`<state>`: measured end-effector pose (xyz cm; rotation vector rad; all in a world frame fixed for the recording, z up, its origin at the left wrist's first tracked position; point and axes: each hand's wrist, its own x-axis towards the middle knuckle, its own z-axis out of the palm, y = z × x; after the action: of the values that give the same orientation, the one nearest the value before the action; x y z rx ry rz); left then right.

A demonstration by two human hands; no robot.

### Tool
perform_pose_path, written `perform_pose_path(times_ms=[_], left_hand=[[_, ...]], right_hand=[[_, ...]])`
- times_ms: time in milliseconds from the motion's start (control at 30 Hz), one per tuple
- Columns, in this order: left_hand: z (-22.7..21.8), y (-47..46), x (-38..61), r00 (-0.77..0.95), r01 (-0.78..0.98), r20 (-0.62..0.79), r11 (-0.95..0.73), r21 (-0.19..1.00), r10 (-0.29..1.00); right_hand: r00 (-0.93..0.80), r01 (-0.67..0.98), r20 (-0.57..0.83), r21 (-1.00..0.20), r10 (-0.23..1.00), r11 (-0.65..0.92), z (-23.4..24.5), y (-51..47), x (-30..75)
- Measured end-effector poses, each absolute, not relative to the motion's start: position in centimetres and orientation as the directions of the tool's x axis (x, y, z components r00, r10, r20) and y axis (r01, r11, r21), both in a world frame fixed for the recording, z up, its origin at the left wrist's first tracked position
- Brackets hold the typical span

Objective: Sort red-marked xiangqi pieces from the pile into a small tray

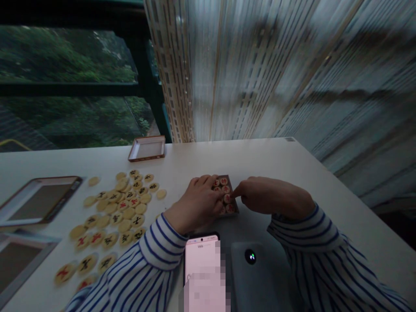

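Note:
A small box holds rows of round Chinese chess pieces with red characters. My left hand lies over the box's left part, fingers bent over its far side and thumb on the pieces; it hides much of the box. From the right, my right hand reaches in with its index finger stretched out, the tip touching a piece near the right wall. Its other fingers are folded and hold nothing that I can see. Many loose chess pieces lie scattered left of my left hand, some face up in red or black, others blank.
A shallow open tray stands at the table's far edge. Two more frame-like lids or trays lie at the left. A phone and a grey device with a lit round display are close to me, between my forearms.

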<state>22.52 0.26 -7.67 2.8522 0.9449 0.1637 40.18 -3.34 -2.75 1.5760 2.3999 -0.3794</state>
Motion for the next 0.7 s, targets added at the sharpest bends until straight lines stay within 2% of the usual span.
perform_pose_path(times_ms=[367, 700], left_hand=[[-7.82, 0.04, 22.64, 0.809, 0.573, 0.057, -0.806, 0.149, 0.586], [-7.74, -0.06, 22.77, 0.813, 0.564, 0.057, -0.809, 0.168, 0.579]], right_hand=[[-0.418, 0.908, -0.339, -0.132, 0.843, 0.397, -2.22, -3.38, 39.55], [-0.430, 0.902, -0.323, -0.118, 0.843, 0.415, -2.77, -3.39, 39.86]])
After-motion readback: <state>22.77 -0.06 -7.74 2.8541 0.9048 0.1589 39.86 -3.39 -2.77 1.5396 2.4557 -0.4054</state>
